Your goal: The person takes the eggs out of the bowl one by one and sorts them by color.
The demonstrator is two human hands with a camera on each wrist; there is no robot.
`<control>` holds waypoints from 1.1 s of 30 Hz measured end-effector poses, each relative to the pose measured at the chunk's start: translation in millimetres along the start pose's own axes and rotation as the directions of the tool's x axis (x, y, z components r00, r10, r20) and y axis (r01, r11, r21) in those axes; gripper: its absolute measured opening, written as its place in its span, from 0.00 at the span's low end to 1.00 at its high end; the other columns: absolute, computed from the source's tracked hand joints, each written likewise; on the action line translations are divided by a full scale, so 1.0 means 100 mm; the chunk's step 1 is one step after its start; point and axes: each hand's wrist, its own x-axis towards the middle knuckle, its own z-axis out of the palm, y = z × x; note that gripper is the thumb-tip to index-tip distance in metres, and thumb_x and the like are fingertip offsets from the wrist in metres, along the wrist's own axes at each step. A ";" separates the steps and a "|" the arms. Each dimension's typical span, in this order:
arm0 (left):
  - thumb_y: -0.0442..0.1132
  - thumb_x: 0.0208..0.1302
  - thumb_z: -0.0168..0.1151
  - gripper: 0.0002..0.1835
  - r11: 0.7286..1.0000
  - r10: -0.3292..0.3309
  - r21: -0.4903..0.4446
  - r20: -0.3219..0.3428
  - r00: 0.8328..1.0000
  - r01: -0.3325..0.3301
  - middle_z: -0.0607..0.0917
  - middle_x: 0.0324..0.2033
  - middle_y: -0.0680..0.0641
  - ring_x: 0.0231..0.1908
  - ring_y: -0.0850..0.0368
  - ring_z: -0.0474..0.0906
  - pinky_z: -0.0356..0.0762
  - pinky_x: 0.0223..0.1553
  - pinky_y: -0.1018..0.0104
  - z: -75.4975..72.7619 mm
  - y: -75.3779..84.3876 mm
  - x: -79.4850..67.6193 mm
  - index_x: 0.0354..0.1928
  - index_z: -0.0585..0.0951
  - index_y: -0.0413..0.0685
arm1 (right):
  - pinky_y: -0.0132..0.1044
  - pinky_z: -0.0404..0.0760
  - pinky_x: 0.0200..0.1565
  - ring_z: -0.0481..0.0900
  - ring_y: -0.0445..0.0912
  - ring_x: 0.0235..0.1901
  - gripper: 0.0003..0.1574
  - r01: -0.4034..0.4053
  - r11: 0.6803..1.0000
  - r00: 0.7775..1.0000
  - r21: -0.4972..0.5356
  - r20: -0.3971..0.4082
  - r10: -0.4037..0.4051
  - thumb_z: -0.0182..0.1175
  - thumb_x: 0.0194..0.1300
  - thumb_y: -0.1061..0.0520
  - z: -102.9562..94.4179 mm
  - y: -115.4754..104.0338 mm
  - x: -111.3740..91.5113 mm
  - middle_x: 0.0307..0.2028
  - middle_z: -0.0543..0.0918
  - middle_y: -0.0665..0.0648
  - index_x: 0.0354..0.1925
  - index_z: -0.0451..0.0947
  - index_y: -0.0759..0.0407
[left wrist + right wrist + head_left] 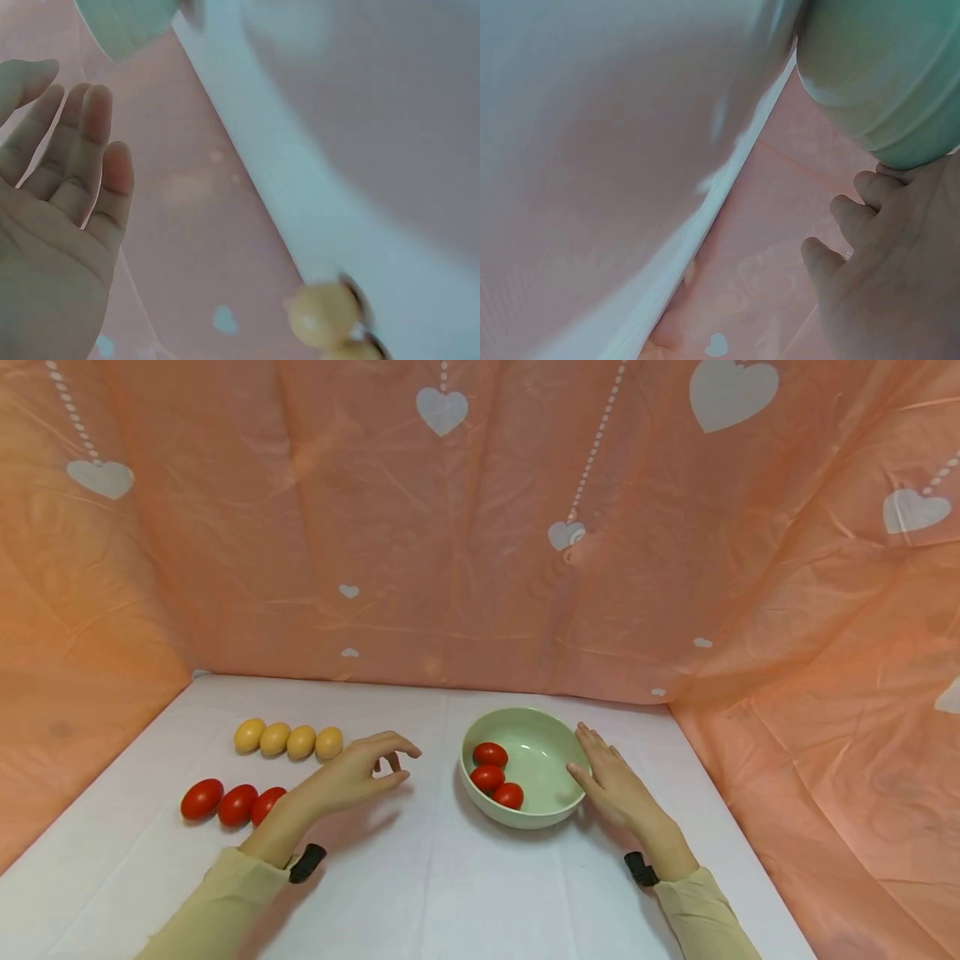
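Note:
A pale green bowl [525, 817] stands on the table with three glossy red egg-shaped pieces [487, 778] along its left inside. My right hand [618, 785] rests at the bowl's right side, fingers extended along the outer wall and thumb over the rim. In the right wrist view, the fingertips meet the bowl's wall [885, 90]. My left hand [363, 768] hovers left of the bowl with nothing in it, fingers loosely bent and thumb apart. Under and behind the left forearm, more red egg-shaped pieces [237, 806] lie in a row, the rightmost partly hidden.
A row of several yellow egg-shaped pieces [275, 738] lies behind the red row, its right end close to the left hand. A white cloth [450, 893] covers the table. Orange curtains [450, 568] with pale hearts rise at the back and both sides.

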 end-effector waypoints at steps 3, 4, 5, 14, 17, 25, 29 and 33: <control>0.33 0.69 0.68 0.16 0.999 0.030 -0.021 0.005 1.000 -0.030 0.86 0.51 0.50 0.42 0.62 0.80 0.83 0.45 0.53 0.06 0.06 0.13 0.57 0.83 0.50 | 0.64 0.50 0.76 0.50 0.64 0.79 0.45 -0.003 1.000 1.000 -0.002 0.008 0.003 0.48 0.82 0.42 0.00 0.00 0.00 0.81 0.53 0.64 0.81 0.50 0.68; 0.32 0.69 0.68 0.17 0.999 0.035 -0.026 0.007 0.999 -0.035 0.86 0.51 0.50 0.42 0.62 0.80 0.83 0.45 0.52 0.08 0.08 0.17 0.57 0.83 0.50 | 0.64 0.50 0.76 0.50 0.64 0.79 0.45 -0.002 1.000 1.000 -0.001 0.008 0.002 0.48 0.82 0.41 0.00 0.00 0.01 0.81 0.53 0.64 0.81 0.50 0.68; 0.32 0.69 0.68 0.17 0.998 0.044 -0.033 0.009 0.999 -0.044 0.85 0.51 0.51 0.43 0.61 0.80 0.83 0.45 0.51 0.10 0.10 0.21 0.58 0.83 0.50 | 0.64 0.50 0.76 0.50 0.64 0.80 0.45 -0.002 1.000 1.000 0.000 0.008 0.002 0.48 0.82 0.42 0.00 0.00 0.01 0.81 0.53 0.64 0.81 0.50 0.68; 0.32 0.68 0.68 0.17 0.994 0.098 -0.051 0.045 0.994 -0.096 0.85 0.51 0.49 0.44 0.58 0.80 0.83 0.44 0.52 0.25 0.25 0.59 0.58 0.83 0.47 | 0.64 0.49 0.76 0.50 0.64 0.80 0.45 -0.011 1.000 1.000 -0.001 0.015 0.011 0.48 0.82 0.41 0.00 0.01 0.01 0.81 0.53 0.64 0.81 0.50 0.68; 0.31 0.68 0.68 0.17 0.994 0.106 -0.040 0.075 0.992 -0.103 0.85 0.51 0.48 0.44 0.57 0.80 0.84 0.44 0.49 0.29 0.29 0.72 0.58 0.83 0.46 | 0.64 0.49 0.76 0.50 0.63 0.80 0.46 -0.014 1.000 1.000 -0.003 0.018 0.014 0.47 0.82 0.41 0.01 0.01 0.01 0.81 0.52 0.64 0.81 0.50 0.67; 0.33 0.69 0.66 0.15 0.990 0.121 0.050 0.179 0.976 -0.132 0.85 0.50 0.45 0.41 0.59 0.80 0.81 0.45 0.64 0.37 0.35 1.05 0.57 0.84 0.43 | 0.63 0.48 0.77 0.49 0.63 0.80 0.46 -0.017 1.000 1.000 -0.001 0.026 0.017 0.46 0.83 0.40 0.03 0.01 0.02 0.82 0.52 0.63 0.81 0.49 0.66; 0.33 0.70 0.65 0.15 0.986 0.128 0.072 0.240 0.962 -0.149 0.84 0.53 0.45 0.44 0.58 0.82 0.81 0.50 0.64 0.42 0.35 1.21 0.57 0.84 0.42 | 0.63 0.49 0.77 0.49 0.63 0.80 0.46 -0.018 1.000 1.000 -0.007 0.024 0.018 0.46 0.83 0.40 0.03 0.01 0.02 0.82 0.52 0.63 0.81 0.49 0.67; 0.32 0.71 0.64 0.14 0.975 0.147 0.111 0.314 0.938 -0.190 0.84 0.53 0.47 0.46 0.57 0.83 0.81 0.51 0.64 0.48 0.35 1.35 0.57 0.84 0.42 | 0.63 0.49 0.77 0.49 0.63 0.80 0.46 -0.025 1.000 0.999 -0.006 0.026 0.025 0.46 0.83 0.40 0.01 0.00 0.01 0.82 0.51 0.63 0.81 0.49 0.67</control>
